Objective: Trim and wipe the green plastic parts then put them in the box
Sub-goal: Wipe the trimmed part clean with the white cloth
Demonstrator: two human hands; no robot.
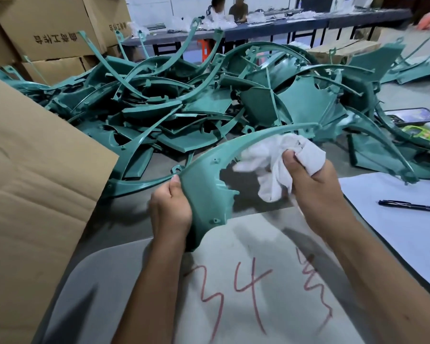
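Wiping under way above the grey worktop (134,264): my left hand (170,211) grips the curved green plastic part (209,194), right-hand fingers (289,160) pinching a crumpled white cloth (271,165) against it. Its jagged edge could, I judge, snag the cloth; the long arm might flex.

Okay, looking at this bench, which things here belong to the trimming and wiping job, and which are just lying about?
Belong to the job:
green part, gripped by the left hand
white cloth, held in the right hand
pile of green parts
cardboard box flap

Just lying about:
black pen
phone
white paper
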